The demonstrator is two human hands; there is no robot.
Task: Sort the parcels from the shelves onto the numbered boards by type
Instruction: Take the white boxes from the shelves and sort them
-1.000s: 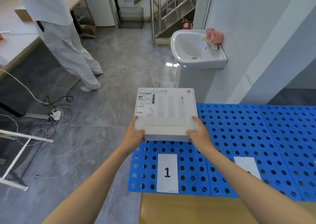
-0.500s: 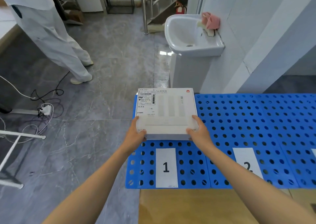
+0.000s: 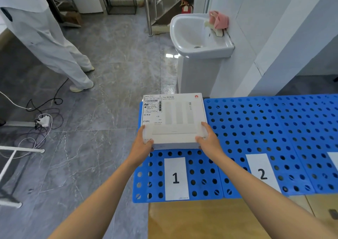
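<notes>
A flat white cardboard box (image 3: 175,118) lies face up over the far half of the blue perforated plastic board (image 3: 201,173) marked with a white paper label "1" (image 3: 176,178). Its edges run square with the board, the shipping label at the far left corner. It looks near-square, so its long axis is unclear. The left hand (image 3: 144,145) and right hand (image 3: 208,142) each grasp a near corner.

Sorting workroom: numbered blue boards (image 3: 256,125), wall sink (image 3: 199,36), floor cables (image 3: 45,114).

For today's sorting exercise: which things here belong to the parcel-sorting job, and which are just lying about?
Job: white box, left hand, right hand, board 1, board 2.
Lying about: sink, pink cloth, floor cables, wire basket.
</notes>
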